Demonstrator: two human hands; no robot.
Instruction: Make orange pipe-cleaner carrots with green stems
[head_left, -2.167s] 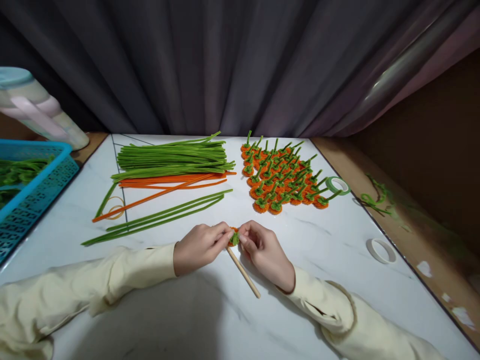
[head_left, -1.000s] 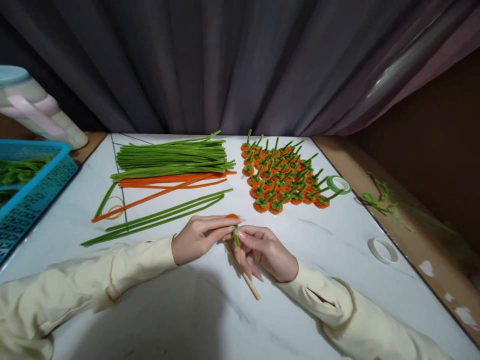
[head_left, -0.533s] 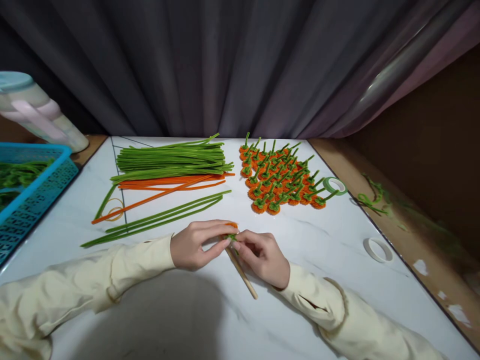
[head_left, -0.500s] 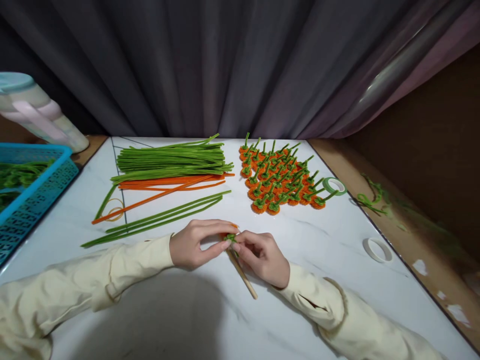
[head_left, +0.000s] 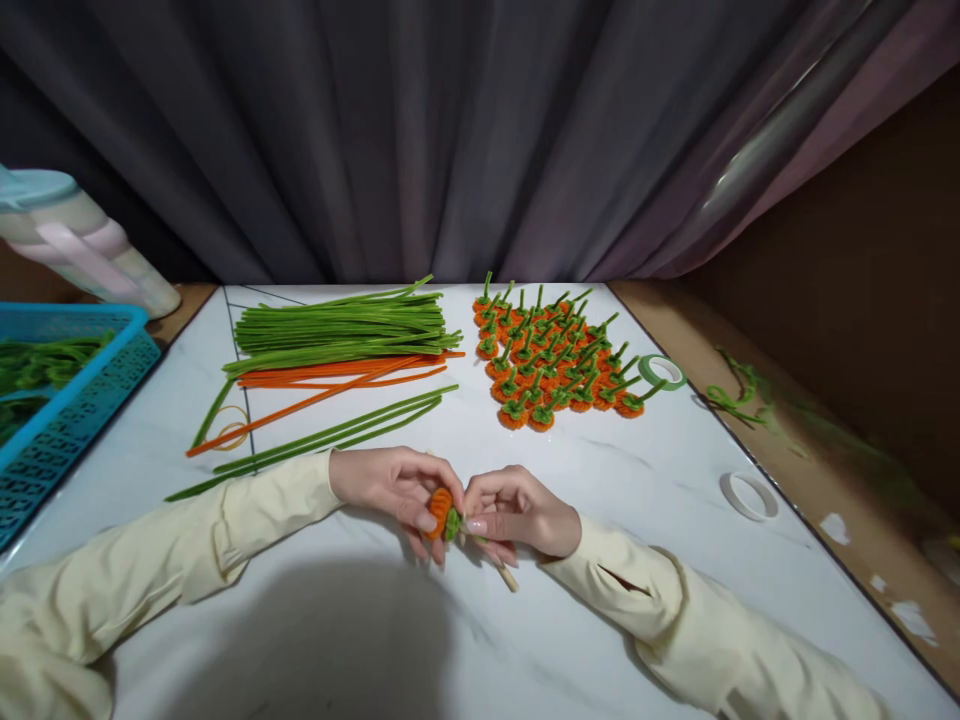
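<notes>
Between the thumb and fingers of my left hand [head_left: 396, 487] is a small orange pipe-cleaner pumpkin [head_left: 439, 513] with a green leafy top, turned on its side so the top points right. My right hand [head_left: 526, 512] is closed in a pinch at that green top; its fingertips hide most of the stem. A thin wooden stick [head_left: 510, 577] lies under the right hand, with only its near end clearly showing. Beyond my hands, several finished pumpkins of the same kind [head_left: 541, 415] stand in rows with green stems up.
Green pipe cleaners [head_left: 341, 325] lie in a bundle behind orange ones [head_left: 337, 375], with loose green strands [head_left: 330, 435] nearer. Green tape [head_left: 663, 372] and a white tape roll [head_left: 749, 496] sit at right. A blue basket [head_left: 139, 340] and a tumbler [head_left: 90, 245] stand at left.
The pumpkin has turned in my left hand, so its orange side now shows. My left fingers have spread below it, and my right hand has shifted over the stick.
</notes>
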